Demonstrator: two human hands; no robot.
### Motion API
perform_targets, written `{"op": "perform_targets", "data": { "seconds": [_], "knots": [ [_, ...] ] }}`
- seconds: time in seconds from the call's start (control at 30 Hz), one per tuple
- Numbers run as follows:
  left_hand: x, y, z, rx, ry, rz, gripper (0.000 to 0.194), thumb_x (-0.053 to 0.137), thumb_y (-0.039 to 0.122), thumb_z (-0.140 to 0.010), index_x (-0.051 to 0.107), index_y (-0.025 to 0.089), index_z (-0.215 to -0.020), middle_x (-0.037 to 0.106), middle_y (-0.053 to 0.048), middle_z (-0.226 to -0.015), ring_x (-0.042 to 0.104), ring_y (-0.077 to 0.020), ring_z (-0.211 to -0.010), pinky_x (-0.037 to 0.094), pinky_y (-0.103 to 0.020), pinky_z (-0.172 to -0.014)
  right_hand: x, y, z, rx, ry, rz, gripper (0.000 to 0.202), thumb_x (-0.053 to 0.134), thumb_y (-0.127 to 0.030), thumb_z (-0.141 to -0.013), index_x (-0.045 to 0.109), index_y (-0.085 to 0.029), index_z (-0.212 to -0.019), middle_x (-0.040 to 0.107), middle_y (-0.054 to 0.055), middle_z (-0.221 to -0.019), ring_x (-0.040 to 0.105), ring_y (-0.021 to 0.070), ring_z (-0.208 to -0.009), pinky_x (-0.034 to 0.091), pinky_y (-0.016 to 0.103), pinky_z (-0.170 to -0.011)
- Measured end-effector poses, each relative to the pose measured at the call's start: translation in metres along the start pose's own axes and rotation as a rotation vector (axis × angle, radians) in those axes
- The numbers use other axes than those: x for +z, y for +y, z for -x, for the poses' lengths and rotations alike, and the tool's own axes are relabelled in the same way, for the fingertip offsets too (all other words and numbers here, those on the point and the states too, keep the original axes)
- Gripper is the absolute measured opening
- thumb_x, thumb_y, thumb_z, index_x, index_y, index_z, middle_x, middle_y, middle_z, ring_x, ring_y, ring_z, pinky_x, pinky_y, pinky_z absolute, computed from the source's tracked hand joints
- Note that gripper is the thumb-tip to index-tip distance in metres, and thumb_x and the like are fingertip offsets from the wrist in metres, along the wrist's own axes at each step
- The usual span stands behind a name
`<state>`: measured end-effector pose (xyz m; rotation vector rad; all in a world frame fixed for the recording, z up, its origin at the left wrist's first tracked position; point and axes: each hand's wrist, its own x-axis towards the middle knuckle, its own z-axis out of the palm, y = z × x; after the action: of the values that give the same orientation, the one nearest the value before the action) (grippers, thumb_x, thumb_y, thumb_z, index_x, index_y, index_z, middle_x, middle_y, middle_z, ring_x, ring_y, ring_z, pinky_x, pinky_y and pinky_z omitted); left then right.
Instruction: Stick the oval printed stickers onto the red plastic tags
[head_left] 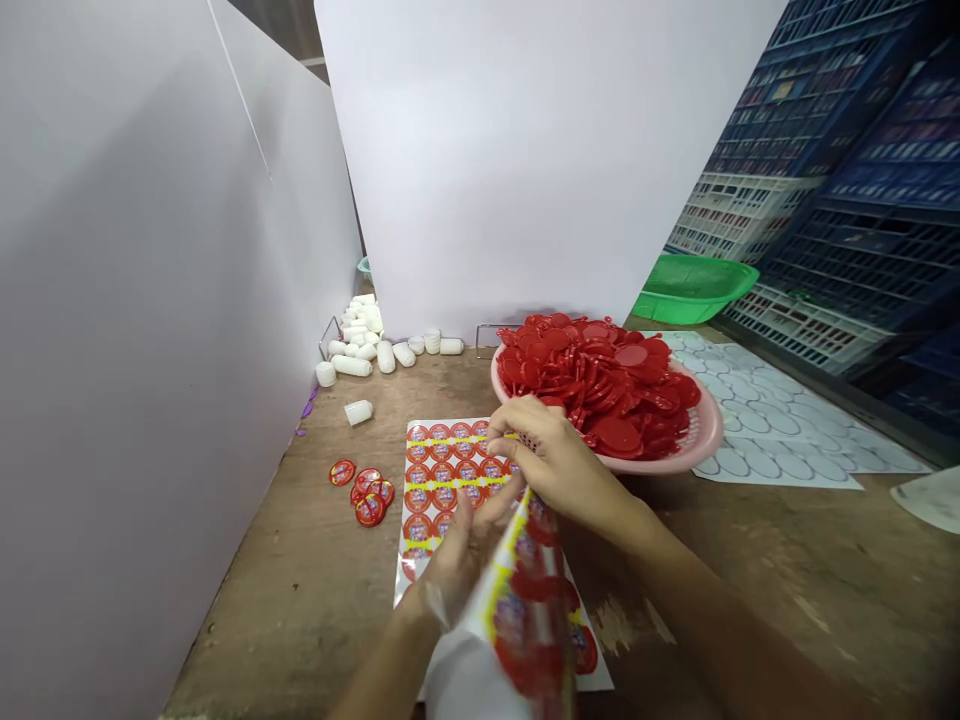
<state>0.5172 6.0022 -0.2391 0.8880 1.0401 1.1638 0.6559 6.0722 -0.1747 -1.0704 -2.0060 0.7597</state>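
A printed sticker sheet (510,610), red circles with yellow strips, is lifted and curled toward me, its white back partly showing and its lower part blurred. My left hand (469,545) is at its left edge, fingers against the sheet's raised upper corner. My right hand (551,450) sits just above that corner, thumb and fingertips curled together in a pinch; what lies between them is hidden. Under both hands, another sheet of the same round stickers (420,475) lies flat on the wooden table (300,600).
A pink basket (709,435) heaped with flat red plastic discs (600,380) stands behind my right hand. Several red stickered discs (369,490) lie at left, white plastic caps (352,366) behind them. Sheets with oval outlines (780,420), a green basin (694,290) and stacked crates (862,200) are at right. White panels border the table.
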Motion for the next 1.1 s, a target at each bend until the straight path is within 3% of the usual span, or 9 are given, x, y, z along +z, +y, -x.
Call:
{"op": "perform_targets", "data": {
  "seconds": [0.13,0.23,0.3,0.43,0.57,0.7,0.83,1.0,1.1],
  "knots": [
    [0.001,-0.004,0.009,-0.191,-0.306,0.244,0.079,0.036,0.078,-0.078,0.068,0.018,-0.116,0.068,-0.014,-0.119,0.048,-0.0336,-0.130,0.037,-0.051,-0.107,0.029,0.023,-0.005,0.010,0.032,0.052,0.013,0.045,-0.020,-0.090,0.054,-0.021,-0.080,0.061,-0.001,-0.069,0.055,0.0151,-0.063,0.038,0.026,-0.063],
    [-0.007,-0.002,0.022,-0.287,-0.338,0.275,0.074,0.042,0.078,-0.076,0.070,0.019,-0.112,0.071,-0.014,-0.110,0.057,-0.0346,-0.120,0.044,-0.051,-0.099,0.053,0.040,-0.001,0.013,0.098,0.145,0.017,0.041,-0.023,-0.093,0.056,-0.020,-0.086,0.061,0.000,-0.065,0.054,0.0157,-0.057,0.034,0.027,-0.058],
    [-0.016,0.002,0.026,-0.281,-0.331,0.164,0.062,0.063,0.069,-0.068,0.072,0.019,-0.104,0.074,-0.013,-0.099,0.064,-0.0356,-0.107,0.051,-0.049,-0.090,0.064,0.047,-0.002,0.034,0.119,0.219,0.020,0.040,-0.025,-0.094,0.058,-0.019,-0.089,0.062,0.002,-0.065,0.054,0.0162,-0.056,0.033,0.027,-0.057],
    [-0.049,0.025,0.015,-0.195,-0.114,-0.088,0.039,0.086,0.036,-0.053,0.074,0.016,-0.085,0.076,-0.008,-0.080,0.071,-0.0286,-0.077,0.057,-0.038,-0.073,0.064,0.048,-0.022,0.052,0.165,0.269,0.026,0.038,-0.029,-0.096,0.061,-0.019,-0.087,0.066,0.005,-0.070,0.057,0.0173,-0.062,0.035,0.027,-0.060],
    [-0.100,0.058,0.009,-0.135,0.135,-0.122,0.035,0.086,0.027,-0.052,0.072,0.015,-0.082,0.074,-0.006,-0.072,0.069,-0.0215,-0.062,0.056,-0.030,-0.061,0.037,0.036,-0.033,-0.016,-0.056,0.165,0.021,0.057,-0.035,-0.085,0.063,-0.019,-0.072,0.067,0.004,-0.075,0.058,0.0175,-0.072,0.040,0.028,-0.069],
    [-0.124,0.074,0.028,-0.239,0.245,0.018,0.039,0.086,0.027,-0.049,0.070,0.019,-0.083,0.073,-0.005,-0.069,0.068,-0.0239,-0.054,0.057,-0.038,-0.055,0.003,0.013,-0.005,0.205,-0.300,-0.427,0.029,0.077,-0.041,-0.062,0.060,-0.020,-0.074,0.065,0.000,-0.072,0.059,0.0150,-0.063,0.043,0.024,-0.056],
    [-0.111,0.066,0.031,-0.184,0.206,0.175,0.044,0.085,0.032,-0.049,0.069,0.023,-0.089,0.074,-0.006,-0.082,0.070,-0.0256,-0.066,0.058,-0.038,-0.060,-0.016,-0.006,0.030,0.487,-0.288,-0.945,0.037,0.074,-0.047,-0.064,0.058,-0.021,-0.084,0.060,-0.005,-0.052,0.044,0.0078,-0.030,0.029,0.020,-0.035],
    [-0.107,0.035,-0.001,-0.309,0.106,-0.100,0.038,0.085,0.035,-0.053,0.065,0.017,-0.080,0.070,-0.005,-0.069,0.067,-0.0209,-0.060,0.053,-0.032,-0.059,-0.005,0.026,0.058,0.710,-0.150,-0.789,0.037,0.076,-0.047,-0.061,0.052,-0.019,-0.067,0.050,-0.007,-0.039,0.033,0.0052,-0.021,0.009,0.018,-0.029],
    [-0.113,0.013,-0.013,-0.266,0.009,-0.498,0.027,0.076,0.039,-0.065,0.063,0.017,-0.072,0.068,-0.005,-0.068,0.065,-0.0225,-0.063,0.049,-0.033,-0.060,0.015,0.065,0.080,0.804,-0.136,-0.661,0.039,0.072,-0.052,-0.062,0.054,-0.017,-0.065,0.054,-0.005,-0.044,0.031,0.0036,-0.024,0.011,0.019,-0.030]
  ]
}}
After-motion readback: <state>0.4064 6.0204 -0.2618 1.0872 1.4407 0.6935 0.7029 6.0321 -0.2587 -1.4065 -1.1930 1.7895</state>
